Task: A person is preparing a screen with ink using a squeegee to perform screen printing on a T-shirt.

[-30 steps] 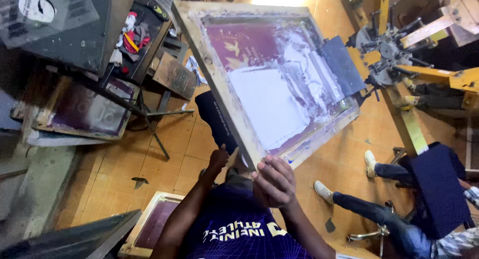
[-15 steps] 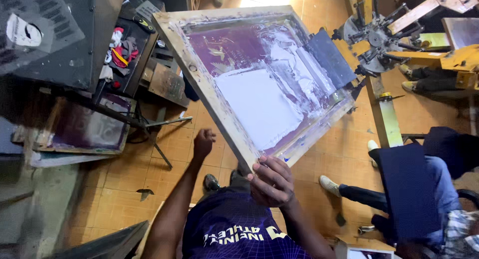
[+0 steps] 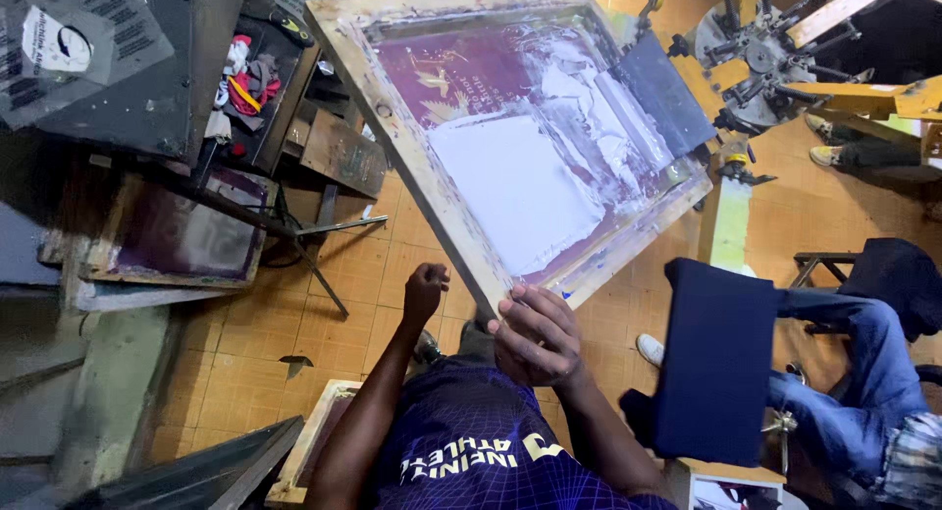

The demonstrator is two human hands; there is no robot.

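Observation:
A big wooden screen frame (image 3: 444, 201) fills the middle of the view, its purple mesh smeared with white ink. A dark squeegee (image 3: 667, 93) lies inside it along the far right side. My right hand (image 3: 535, 335) grips the frame's near corner from below. My left hand (image 3: 424, 292) hangs just left of that corner with fingers curled, holding nothing and slightly apart from the wood. Below both arms is my purple shirt.
A dark navy pallet board (image 3: 716, 358) stands right of the frame, beside a seated person in jeans (image 3: 834, 373). The yellow press hub (image 3: 756, 49) is at top right. Other screen frames rest at the left (image 3: 182, 237) and by my left arm (image 3: 312, 441). The floor is orange tile.
My left hand has come off the frame's lower edge and now hangs free. The dark pallet board, earlier under the frame's left edge, now shows to the right. My right hand keeps the corner.

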